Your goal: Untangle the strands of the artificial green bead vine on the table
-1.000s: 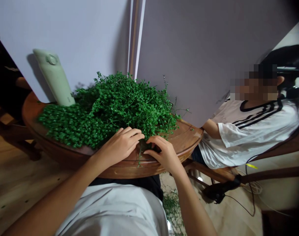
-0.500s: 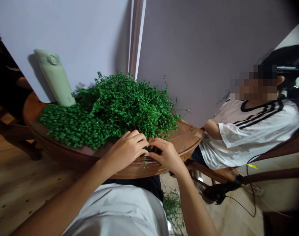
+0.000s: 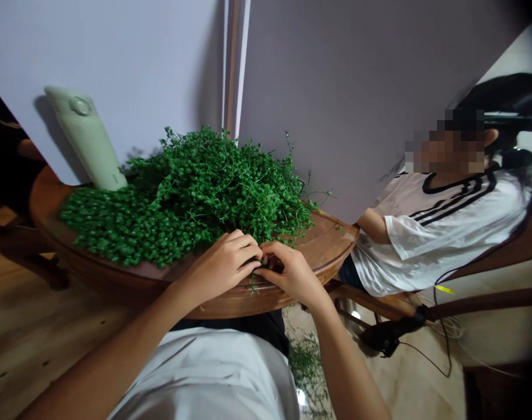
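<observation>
bare left hand [image 3: 231, 258]: pinching thin green stem [image 3: 253, 285] | bare right hand [image 3: 293, 269]: half-curled, can't tell its hold | probably steadying it

Here's the wooden table [image 3: 329, 236], reddish brown, its curved front edge sweeping round, and it's well loaded! Centre stage, a tall tangle of leafy green sprigs [image 3: 231, 181] rises from the tabletop, wiry stems straggling toward the right edge. Over by the left edge, a lower, denser spread of small green leaves [image 3: 117, 224] joins straight onto it. And behind that spread, toward the far left, stands a pale green flask [image 3: 93, 146], its foot right up against the leaves. One tiny green scrap [image 3: 339, 227] sits alone near the right edge.
</observation>
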